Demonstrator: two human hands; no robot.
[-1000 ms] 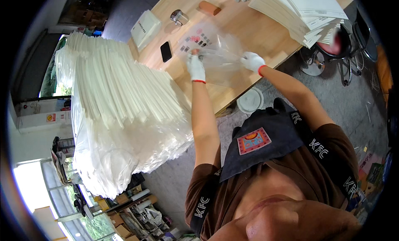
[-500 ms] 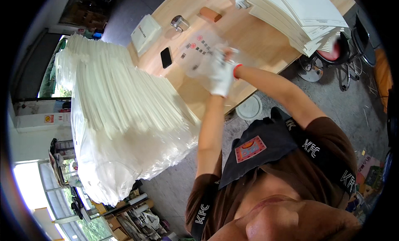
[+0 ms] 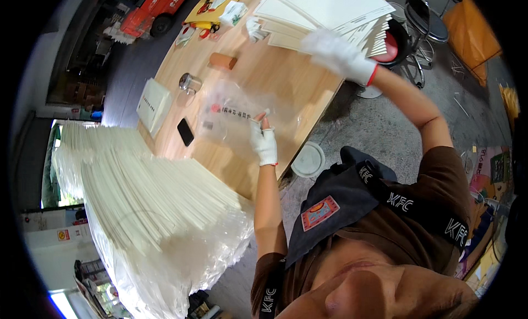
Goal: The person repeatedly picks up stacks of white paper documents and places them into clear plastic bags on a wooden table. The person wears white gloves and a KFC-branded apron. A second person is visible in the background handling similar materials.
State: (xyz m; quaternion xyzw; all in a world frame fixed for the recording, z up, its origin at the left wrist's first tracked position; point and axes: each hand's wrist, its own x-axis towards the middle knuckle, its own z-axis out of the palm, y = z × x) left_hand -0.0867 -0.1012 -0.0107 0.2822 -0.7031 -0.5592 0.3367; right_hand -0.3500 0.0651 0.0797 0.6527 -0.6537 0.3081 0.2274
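Observation:
My left hand, in a white glove with bare fingertips, grips the near edge of a clear plastic bag with red and black print. The bag lies over the wooden table, and glare hides parts of its outline. Over at the right, my right hand is at the near edge of a fanned stack of large white sheets. Its white glove is smeared by motion, so its fingers cannot be made out.
On the wooden table are a black phone, a glass jar, a brown cylinder and a white stack. A tall plastic-wrapped pile of white sheets stands left. A round lidded bucket and stools stand nearby.
My right hand has left the left hand and swung right to the stack of sheets. My left hand stays at the plastic bag. The whole view has shifted.

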